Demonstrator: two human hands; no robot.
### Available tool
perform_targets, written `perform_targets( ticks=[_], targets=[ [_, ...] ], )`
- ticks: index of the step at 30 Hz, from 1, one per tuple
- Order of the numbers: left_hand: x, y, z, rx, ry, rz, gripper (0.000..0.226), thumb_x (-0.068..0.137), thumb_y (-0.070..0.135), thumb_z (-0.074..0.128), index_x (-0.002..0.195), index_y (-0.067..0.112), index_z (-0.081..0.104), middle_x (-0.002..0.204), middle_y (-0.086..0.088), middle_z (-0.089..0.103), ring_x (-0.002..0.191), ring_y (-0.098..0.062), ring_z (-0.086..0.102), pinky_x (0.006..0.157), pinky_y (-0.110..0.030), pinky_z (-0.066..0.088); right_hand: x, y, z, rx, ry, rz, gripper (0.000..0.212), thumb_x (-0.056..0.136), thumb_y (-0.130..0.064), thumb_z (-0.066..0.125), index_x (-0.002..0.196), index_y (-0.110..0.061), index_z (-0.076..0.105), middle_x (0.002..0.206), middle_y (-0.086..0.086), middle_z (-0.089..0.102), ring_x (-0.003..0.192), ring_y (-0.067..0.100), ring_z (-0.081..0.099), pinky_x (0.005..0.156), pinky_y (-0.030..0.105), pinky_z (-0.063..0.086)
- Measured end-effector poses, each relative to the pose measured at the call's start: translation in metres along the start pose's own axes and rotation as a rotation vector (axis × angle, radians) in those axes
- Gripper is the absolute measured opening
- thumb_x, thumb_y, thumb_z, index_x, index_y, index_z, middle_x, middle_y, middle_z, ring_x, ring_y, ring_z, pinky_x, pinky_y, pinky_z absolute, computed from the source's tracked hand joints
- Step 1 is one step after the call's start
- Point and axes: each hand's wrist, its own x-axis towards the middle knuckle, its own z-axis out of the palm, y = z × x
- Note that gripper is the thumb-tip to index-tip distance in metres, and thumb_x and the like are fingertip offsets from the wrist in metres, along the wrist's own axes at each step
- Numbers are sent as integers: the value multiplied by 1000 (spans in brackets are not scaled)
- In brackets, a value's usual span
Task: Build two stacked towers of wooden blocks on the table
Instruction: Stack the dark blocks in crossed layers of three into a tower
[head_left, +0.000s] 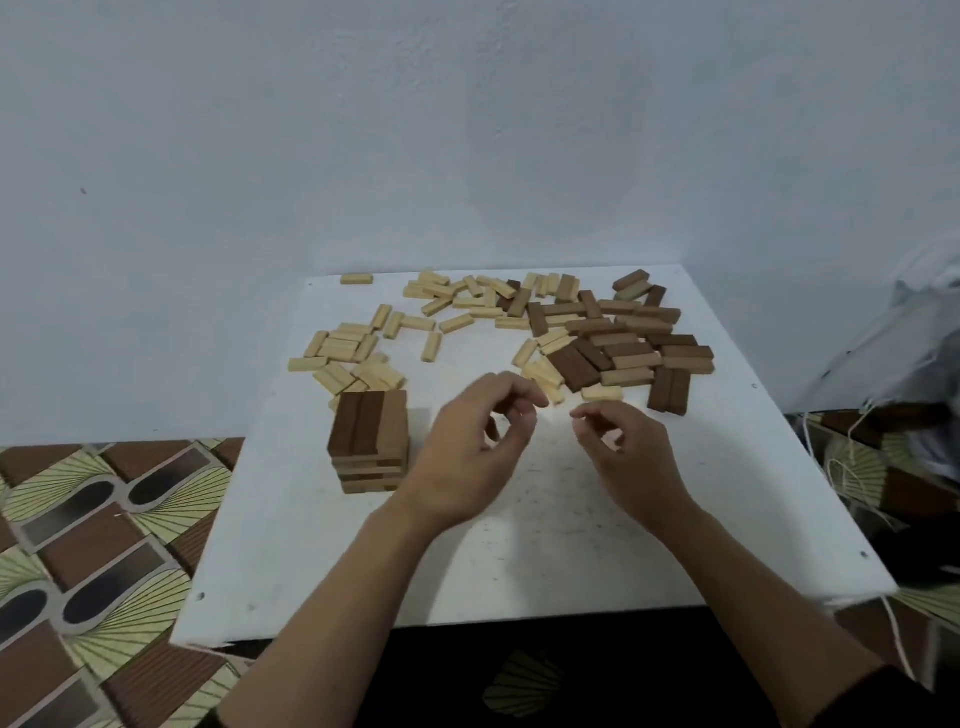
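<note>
Both hands were held empty over the table (311, 571), fingers loosely curled: the left hand (470, 457) just right of the tower (369, 441), the right hand (631, 457) below the loose blocks (613, 338).

One tower (369, 441), one table (519, 561), two hands (470, 457), many loose blocks (519, 332)

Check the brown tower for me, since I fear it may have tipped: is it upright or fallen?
Upright. The brown tower stands on the white table with its layers squarely stacked, left of the left hand; neither hand touches it.
</note>
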Motion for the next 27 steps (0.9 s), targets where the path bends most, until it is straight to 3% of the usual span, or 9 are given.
perform_targets(
  ticks=[1,4,8,12,16,20,22,24,27],
  targets=[
    [2,-8,17,0,-6,-55,16,100,13,58,106,26,64,101,13,62,96,-9,59,74,-24,48,1,11,-2,-49,-18,7,15,96,-16,66,109,-15,73,99,-5,70,86,3,61,76,10,45],
    [8,-39,58,127,-54,-152,24,100,16,57,121,28,60,116,12,59,106,2,53,90,-26,48,6,38,-1,-234,-99,-27,20,98,-20,60,114,-15,71,109,-1,66,100,14,58,90,33,49],
    [17,-66,86,378,-186,-144,46,106,30,44,152,29,38,158,5,35,145,-15,28,117,-42,26,19,51,-2,-323,-136,-151,25,97,-22,60,120,-14,67,120,3,62,111,21,56,93,43,49],
    [36,-70,96,589,-250,-107,54,108,47,24,161,36,16,168,10,13,154,-15,7,114,-47,16,35,52,-1,-345,-113,-233,25,95,-18,60,117,-9,67,110,5,60,99,23,59,79,45,54],
    [53,-75,99,716,-233,-155,55,106,54,21,159,40,15,170,8,6,155,-15,2,113,-51,13,45,55,2,-364,-69,-211,18,95,-17,61,109,-10,70,103,5,60,89,23,60,71,42,54],
    [58,-88,96,763,-148,-111,52,106,54,28,157,44,23,163,-4,25,152,-22,14,105,-53,23,46,57,5,-293,-21,-197,7,94,-18,61,100,-15,61,96,-1,59,80,17,57,68,40,54],
    [60,-91,96,827,-114,-63,50,106,54,28,155,45,27,155,-9,34,146,-26,26,96,-50,30,45,57,5,-238,30,-177,8,94,-16,63,99,-16,57,93,-5,57,79,11,54,66,32,52],
    [60,-90,99,894,-89,-33,50,106,55,25,155,46,28,153,-13,36,142,-29,31,92,-48,32,44,58,4,-186,79,-140,11,94,-14,64,103,-16,57,93,-9,53,80,6,51,66,22,47],
    [61,-89,102,873,-70,-32,49,107,55,23,154,47,30,153,-14,36,143,-31,30,93,-48,32,47,62,4,-150,99,-90,19,95,-14,63,114,-14,60,97,-9,54,82,4,51,70,18,44]
  ],
)
